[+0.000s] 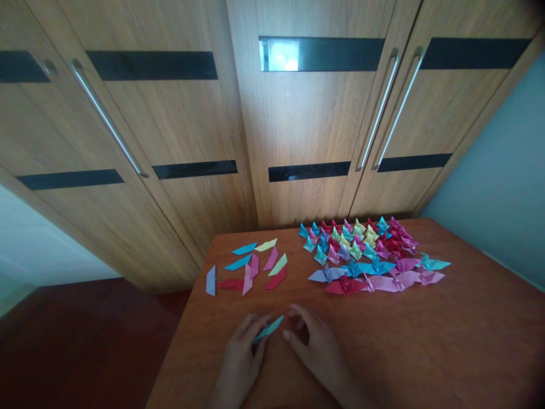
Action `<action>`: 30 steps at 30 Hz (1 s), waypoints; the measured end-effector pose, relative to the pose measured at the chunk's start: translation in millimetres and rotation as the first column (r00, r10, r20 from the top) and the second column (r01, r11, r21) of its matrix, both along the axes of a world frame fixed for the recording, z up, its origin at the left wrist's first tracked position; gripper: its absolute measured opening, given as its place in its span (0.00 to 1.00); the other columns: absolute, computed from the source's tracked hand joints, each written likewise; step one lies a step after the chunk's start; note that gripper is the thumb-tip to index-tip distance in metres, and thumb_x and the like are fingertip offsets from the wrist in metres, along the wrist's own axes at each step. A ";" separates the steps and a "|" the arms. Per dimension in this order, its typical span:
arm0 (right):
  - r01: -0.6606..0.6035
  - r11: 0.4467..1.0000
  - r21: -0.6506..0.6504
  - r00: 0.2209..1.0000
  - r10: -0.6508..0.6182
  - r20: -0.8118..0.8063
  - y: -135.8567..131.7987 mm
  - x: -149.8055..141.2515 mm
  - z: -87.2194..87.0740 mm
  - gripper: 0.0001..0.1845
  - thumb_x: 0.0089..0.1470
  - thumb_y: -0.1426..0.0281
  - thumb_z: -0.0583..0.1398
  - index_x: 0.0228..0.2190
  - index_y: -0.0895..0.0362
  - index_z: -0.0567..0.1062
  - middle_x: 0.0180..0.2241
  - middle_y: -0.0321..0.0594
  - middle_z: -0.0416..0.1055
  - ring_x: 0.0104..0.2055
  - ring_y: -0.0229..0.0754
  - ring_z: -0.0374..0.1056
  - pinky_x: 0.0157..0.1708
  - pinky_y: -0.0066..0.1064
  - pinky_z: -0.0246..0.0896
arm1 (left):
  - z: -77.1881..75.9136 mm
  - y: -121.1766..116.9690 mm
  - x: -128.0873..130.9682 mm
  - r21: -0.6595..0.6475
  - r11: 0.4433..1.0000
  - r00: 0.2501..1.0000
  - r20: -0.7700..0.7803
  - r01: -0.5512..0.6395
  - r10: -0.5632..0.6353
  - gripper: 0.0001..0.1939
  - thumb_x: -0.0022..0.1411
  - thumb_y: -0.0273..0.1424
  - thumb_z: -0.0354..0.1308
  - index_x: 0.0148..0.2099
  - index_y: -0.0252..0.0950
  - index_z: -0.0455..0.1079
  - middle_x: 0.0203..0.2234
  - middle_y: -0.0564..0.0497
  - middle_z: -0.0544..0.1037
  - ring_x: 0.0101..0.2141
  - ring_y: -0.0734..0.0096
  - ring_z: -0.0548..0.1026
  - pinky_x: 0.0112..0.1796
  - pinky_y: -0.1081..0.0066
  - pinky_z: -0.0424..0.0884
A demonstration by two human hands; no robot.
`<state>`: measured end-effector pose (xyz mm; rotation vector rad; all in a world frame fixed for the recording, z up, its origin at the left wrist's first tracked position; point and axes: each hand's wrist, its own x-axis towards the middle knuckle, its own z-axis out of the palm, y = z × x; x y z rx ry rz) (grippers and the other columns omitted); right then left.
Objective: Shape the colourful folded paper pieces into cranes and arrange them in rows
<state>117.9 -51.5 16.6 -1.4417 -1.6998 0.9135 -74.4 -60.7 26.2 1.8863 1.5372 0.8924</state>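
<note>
Near the front of the table, my left hand (244, 349) pinches a teal folded paper piece (271, 328) between thumb and fingers. The piece is slim with a pointed tip slanting up to the right. Just right of that tip, my right hand (315, 343) is held with thumb and fingers apart and nothing between them. Beyond my left hand lie several flat folded paper pieces, among them a lilac one (211, 281), a red one (275, 279) and a blue one (244, 249).
Rows of small colourful folded paper figures (356, 250) stand at the back right of the wooden table (404, 346). In front of them lie wider winged paper figures (395, 280). A wooden wardrobe (306, 125) with metal handles rises behind the table; a pale wall (498, 187) borders the right.
</note>
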 end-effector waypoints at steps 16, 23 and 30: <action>0.358 0.923 -0.140 0.914 -0.377 -0.152 -13.0 104.1 -9.4 0.21 0.48 0.51 0.58 0.28 0.57 0.74 0.26 0.39 0.74 0.32 0.45 0.70 0.32 0.29 0.64 | 3.5 30.7 129.3 -0.212 0.945 0.941 0.282 0.250 -0.185 0.07 0.56 0.29 0.54 0.36 0.37 0.73 0.32 0.51 0.78 0.33 0.67 0.73 0.36 0.70 0.67; 0.478 0.878 0.001 0.866 -0.472 0.163 8.4 149.6 -18.5 0.21 0.50 0.53 0.55 0.37 0.56 0.73 0.27 0.40 0.75 0.30 0.46 0.71 0.28 0.30 0.62 | 2.2 35.7 143.5 0.022 0.959 0.959 -0.037 0.283 -0.282 0.15 0.56 0.23 0.50 0.44 0.39 0.70 0.41 0.46 0.73 0.44 0.60 0.69 0.47 0.61 0.64; 0.451 0.882 0.135 0.699 -0.443 0.562 17.6 150.7 -18.0 0.17 0.54 0.58 0.52 0.41 0.52 0.72 0.38 0.40 0.74 0.38 0.46 0.70 0.32 0.32 0.61 | 3.3 28.6 111.1 0.034 0.970 0.963 -0.137 0.240 -0.233 0.13 0.57 0.22 0.50 0.41 0.39 0.70 0.40 0.48 0.73 0.43 0.61 0.69 0.46 0.60 0.65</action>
